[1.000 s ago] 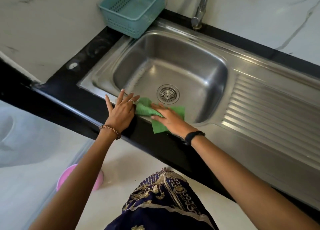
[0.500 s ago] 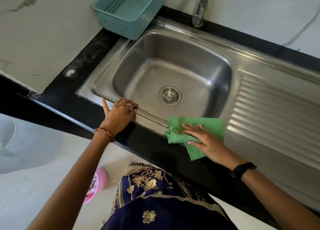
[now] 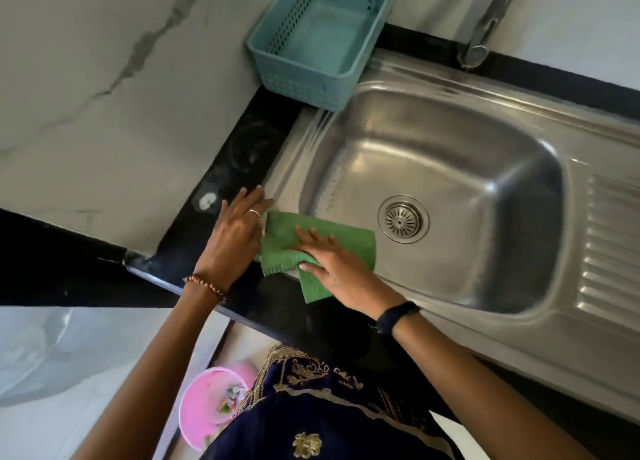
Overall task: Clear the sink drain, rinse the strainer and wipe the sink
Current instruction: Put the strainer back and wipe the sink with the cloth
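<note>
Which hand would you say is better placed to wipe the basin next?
Right, I think: the right hand already presses the cloth at the basin's near rim; the left hand just rests on the sink's corner.

Black stone bench point(image 3: 239, 154), glossy, with a white mark near its left end. Carried a steel sink point(image 3: 588, 154) set into it and a teal slotted basket point(image 3: 311, 75) at the back left corner, overlapping the sink's rim. Bore a green cloth point(image 3: 349, 245) spread across the sink's front edge.
</note>
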Demonstrator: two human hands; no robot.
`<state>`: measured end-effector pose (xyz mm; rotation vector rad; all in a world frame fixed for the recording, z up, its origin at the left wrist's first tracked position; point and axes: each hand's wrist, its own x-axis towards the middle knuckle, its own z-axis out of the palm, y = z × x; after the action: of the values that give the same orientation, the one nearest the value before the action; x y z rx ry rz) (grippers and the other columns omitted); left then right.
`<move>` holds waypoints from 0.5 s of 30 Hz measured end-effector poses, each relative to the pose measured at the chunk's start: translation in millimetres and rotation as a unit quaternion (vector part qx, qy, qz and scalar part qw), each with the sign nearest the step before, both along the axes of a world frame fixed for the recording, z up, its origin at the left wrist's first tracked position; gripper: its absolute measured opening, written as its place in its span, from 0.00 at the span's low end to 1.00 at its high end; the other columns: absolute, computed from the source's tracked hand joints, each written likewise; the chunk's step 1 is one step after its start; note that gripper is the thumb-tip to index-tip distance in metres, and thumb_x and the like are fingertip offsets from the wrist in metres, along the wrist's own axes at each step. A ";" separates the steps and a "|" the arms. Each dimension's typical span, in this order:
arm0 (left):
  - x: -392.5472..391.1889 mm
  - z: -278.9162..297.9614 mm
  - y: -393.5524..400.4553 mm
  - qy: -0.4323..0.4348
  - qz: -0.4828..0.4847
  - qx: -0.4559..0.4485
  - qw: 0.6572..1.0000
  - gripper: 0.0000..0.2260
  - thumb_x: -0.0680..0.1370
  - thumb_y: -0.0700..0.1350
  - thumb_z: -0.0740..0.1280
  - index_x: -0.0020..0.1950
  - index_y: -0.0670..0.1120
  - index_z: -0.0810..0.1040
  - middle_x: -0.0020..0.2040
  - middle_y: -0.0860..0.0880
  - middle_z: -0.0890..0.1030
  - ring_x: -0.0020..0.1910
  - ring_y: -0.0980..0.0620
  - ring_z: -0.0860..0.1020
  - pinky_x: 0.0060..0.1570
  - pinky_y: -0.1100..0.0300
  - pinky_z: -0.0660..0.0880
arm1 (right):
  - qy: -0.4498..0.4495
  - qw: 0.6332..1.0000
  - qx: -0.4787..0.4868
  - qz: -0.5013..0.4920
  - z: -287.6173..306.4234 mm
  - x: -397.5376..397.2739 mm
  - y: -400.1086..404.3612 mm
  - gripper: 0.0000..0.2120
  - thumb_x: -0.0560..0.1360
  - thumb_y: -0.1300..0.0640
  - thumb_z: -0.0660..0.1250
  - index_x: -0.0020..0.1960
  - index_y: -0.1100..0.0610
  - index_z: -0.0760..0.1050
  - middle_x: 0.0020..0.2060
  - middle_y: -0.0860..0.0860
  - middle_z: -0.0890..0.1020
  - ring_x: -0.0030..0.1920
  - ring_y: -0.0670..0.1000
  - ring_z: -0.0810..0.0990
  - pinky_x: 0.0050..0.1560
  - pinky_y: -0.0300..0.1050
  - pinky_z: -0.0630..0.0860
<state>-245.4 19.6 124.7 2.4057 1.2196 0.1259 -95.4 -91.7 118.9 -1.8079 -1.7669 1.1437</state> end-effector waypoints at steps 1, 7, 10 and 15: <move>-1.8 0.7 8.8 -0.016 -0.013 -0.015 1.000 0.22 0.77 0.32 0.58 0.70 0.43 0.66 0.74 0.43 0.60 0.75 0.45 0.53 0.74 0.45 0.48 | 0.001 1.000 0.004 -0.004 0.2 0.9 -3.9 0.20 0.79 0.58 0.58 0.71 0.55 0.64 0.76 0.48 0.56 0.76 0.47 0.51 0.74 0.42 0.46; 3.5 -0.1 24.2 -0.062 -0.067 0.005 0.996 0.19 0.78 0.34 0.57 0.70 0.41 0.67 0.71 0.42 0.67 0.72 0.46 0.62 0.72 0.60 0.51 | 0.028 0.997 -0.037 -0.054 3.8 28.4 -50.2 0.20 0.78 0.58 0.59 0.69 0.47 0.66 0.71 0.34 0.57 0.74 0.38 0.53 0.76 0.44 0.51; 4.6 1.3 30.6 -0.087 -0.047 0.016 0.995 0.17 0.78 0.34 0.58 0.68 0.41 0.70 0.66 0.42 0.74 0.66 0.45 0.70 0.68 0.61 0.61 | 0.008 0.998 -0.030 -0.058 4.2 24.9 -48.2 0.21 0.78 0.60 0.60 0.68 0.46 0.67 0.71 0.33 0.57 0.73 0.36 0.54 0.76 0.43 0.53; 23.5 10.6 46.3 -0.107 -0.051 0.051 0.992 0.16 0.78 0.36 0.59 0.66 0.41 0.72 0.63 0.43 0.76 0.61 0.43 0.74 0.64 0.55 0.67 | -0.019 0.997 0.009 -0.070 -1.8 -8.3 2.8 0.20 0.79 0.61 0.59 0.70 0.49 0.67 0.74 0.40 0.57 0.75 0.44 0.54 0.76 0.41 0.50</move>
<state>-221.9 65.9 135.4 2.4611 1.0137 0.4115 -103.8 -89.0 117.1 -1.9210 -1.6366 1.0421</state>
